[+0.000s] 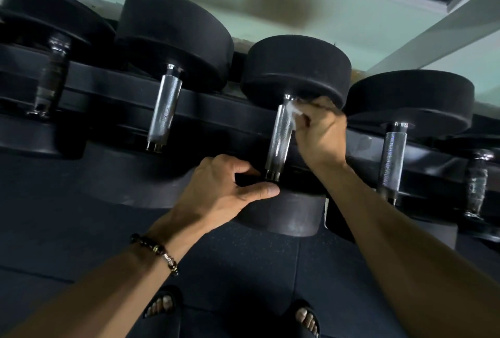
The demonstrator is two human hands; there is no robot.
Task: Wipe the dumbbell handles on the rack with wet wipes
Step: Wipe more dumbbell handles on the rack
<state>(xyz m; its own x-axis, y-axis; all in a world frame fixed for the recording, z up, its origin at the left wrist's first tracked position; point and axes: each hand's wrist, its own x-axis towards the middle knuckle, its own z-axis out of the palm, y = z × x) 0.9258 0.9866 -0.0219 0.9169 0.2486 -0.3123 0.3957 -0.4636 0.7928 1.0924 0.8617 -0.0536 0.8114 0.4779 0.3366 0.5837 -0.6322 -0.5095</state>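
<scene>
The rack carries heavy, rigid dumbbells; you need not lift them. Your left hand braces the near head, thumb and fingers spread around its rim. Your right hand pinches a soft, limp wet wipe against the knurled handle, near its far end. No legible markings.
</scene>
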